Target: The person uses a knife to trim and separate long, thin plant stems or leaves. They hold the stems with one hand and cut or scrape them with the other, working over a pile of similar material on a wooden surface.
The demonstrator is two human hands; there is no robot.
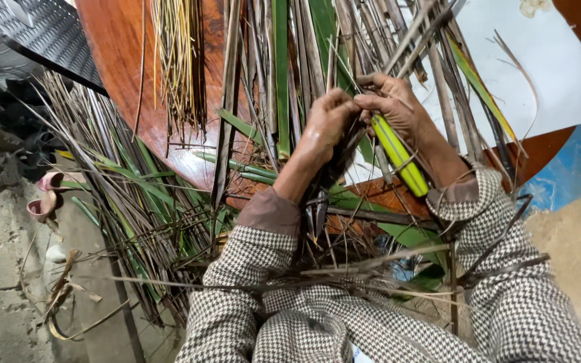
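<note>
Head view, left to right: pink sandals [45, 195] lie on the concrete floor [1, 296]; a heap of dry and green palm leaves [136, 202] leans off the round wooden table [129, 74], its ends cut off by the frame; my left hand [324, 128] is pressed shut around dark leaf strips [334, 175], whose lower ends vanish among my checked sleeves [237, 296]; my right hand [391, 104] is closed on a yellow-green handled knife [398, 154], blade hidden in my fingers, long axis running from upper left down to lower right, beside a white sheet [546, 60]
</note>
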